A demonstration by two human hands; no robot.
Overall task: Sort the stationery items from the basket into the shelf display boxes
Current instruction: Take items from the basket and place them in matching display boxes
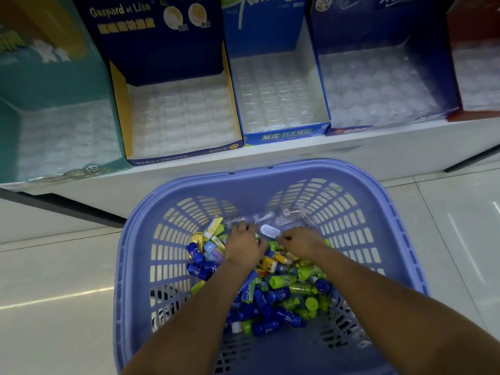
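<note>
Dim; glare streak on floor (67, 295); edges bowed, soft.

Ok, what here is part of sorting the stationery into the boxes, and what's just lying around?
Job: purple basket, mixed stationery items, shelf display boxes, left hand, right hand.
Probably just lying about: clear plastic packaging in the basket, tiled floor.

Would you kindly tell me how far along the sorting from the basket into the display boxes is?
Done: nothing visible; the clear trays in the display boxes show no items. In hand: the left hand and right hand are in the basket at a clear plastic piece; the grip is too blurred to confirm. Left: the whole pile of blue, green and yellow items.
</note>
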